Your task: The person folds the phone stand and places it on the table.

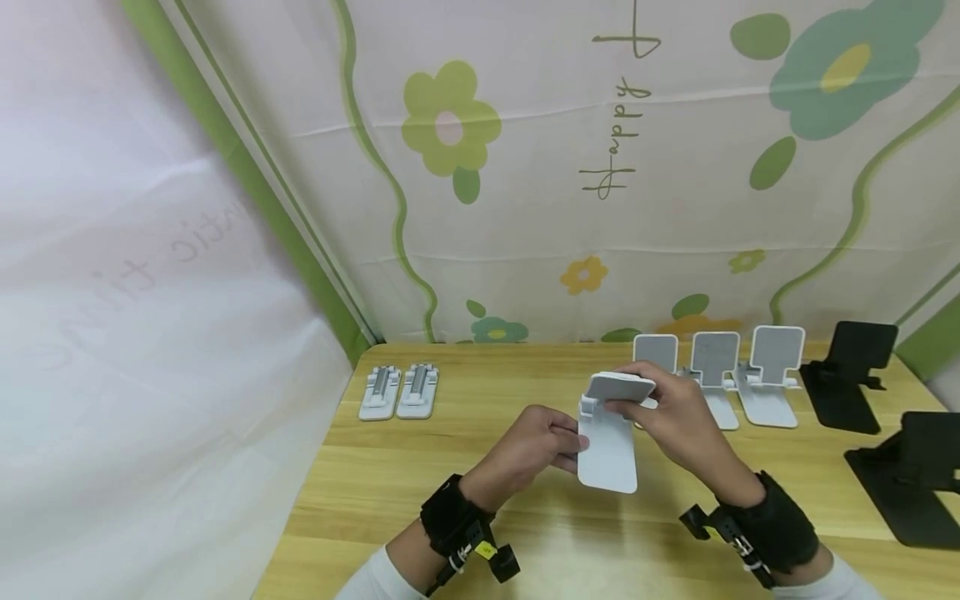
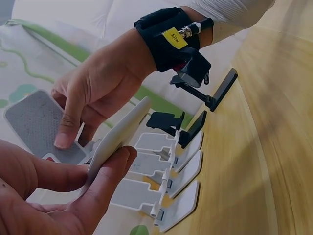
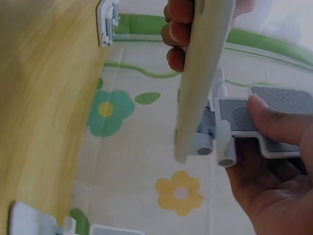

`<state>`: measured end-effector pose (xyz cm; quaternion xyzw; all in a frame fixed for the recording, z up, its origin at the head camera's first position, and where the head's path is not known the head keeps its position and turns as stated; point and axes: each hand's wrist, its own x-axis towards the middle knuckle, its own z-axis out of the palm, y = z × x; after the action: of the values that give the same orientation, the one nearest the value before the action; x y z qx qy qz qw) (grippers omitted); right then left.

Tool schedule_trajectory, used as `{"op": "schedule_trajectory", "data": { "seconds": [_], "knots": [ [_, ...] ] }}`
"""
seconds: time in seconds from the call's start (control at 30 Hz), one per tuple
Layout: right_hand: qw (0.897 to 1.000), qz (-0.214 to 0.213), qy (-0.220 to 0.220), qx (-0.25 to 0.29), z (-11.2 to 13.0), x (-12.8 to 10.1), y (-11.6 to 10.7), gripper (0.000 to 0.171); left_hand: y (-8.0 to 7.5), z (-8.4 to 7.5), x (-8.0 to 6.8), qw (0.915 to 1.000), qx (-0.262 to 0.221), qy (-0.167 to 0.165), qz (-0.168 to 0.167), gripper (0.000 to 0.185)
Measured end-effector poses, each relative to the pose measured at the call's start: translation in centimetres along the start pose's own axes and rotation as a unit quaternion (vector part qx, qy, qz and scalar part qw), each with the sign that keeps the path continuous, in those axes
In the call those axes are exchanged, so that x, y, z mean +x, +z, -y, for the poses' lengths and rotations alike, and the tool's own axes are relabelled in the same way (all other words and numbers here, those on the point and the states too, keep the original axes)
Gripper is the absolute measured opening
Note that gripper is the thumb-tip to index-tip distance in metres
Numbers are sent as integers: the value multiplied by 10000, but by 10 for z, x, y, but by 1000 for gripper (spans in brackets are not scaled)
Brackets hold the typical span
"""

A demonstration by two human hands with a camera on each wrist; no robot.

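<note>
A white folding phone stand (image 1: 609, 457) is held up over the table between both hands, its padded plate tilted away from its base. The left hand (image 1: 542, 442) pinches the edge of the base between thumb and fingers. At the upper part, the right hand (image 1: 678, 412) grips the plate; in the right wrist view its thumb lies on the grey pad (image 3: 286, 100) with the fingers behind. The hinge (image 3: 210, 134) between base and plate is partly unfolded.
Three unfolded white phone stands (image 1: 768, 404) stand along the back right, one partly hidden by the right hand. Two black ones (image 1: 847, 406) are farther right. Two folded white stands (image 1: 380, 404) lie at the back left. A printed curtain (image 1: 525, 208) hangs behind the wooden table (image 1: 375, 517).
</note>
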<state>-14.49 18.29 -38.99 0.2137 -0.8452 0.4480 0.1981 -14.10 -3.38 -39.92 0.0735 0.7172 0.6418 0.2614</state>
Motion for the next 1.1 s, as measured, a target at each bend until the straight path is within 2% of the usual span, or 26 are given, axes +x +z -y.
{"op": "schedule_trajectory", "data": {
  "seconds": [0.1,0.2,0.33,0.5,0.73,0.83,0.87,0.97,1.0,1.1],
  "knots": [
    [9985,-46,-392,-375,5,2,-3,53,-2,3,1,10000,5,-11,-70,21],
    [9921,-211,-984,-744,15,6,-10,58,-5,7,2,9999,34,-2,-142,21],
    [9794,-288,-1600,-1197,28,13,-15,47,-9,12,3,9997,59,31,-224,21],
    [9695,-232,-1883,-1549,36,15,-15,37,-11,13,3,9997,38,61,-237,21],
    [9701,-346,-2036,-1275,36,11,-13,41,-19,12,2,9994,-56,100,-339,22],
    [9652,-376,-2216,-1333,37,8,-12,41,-22,9,0,9991,-118,145,-387,22],
    [9623,-391,-2317,-1367,37,7,-10,40,-23,8,0,9991,-127,155,-374,23],
    [9495,-443,-2678,-1572,38,1,-3,8,-26,3,0,9988,-156,171,-429,24],
    [9442,-468,-2812,-1648,39,-1,1,12,-27,1,1,9987,-168,171,-452,24],
    [9263,-565,-3192,-1919,39,-9,15,45,-31,-4,2,9981,-190,191,-560,23]
  ]
}}
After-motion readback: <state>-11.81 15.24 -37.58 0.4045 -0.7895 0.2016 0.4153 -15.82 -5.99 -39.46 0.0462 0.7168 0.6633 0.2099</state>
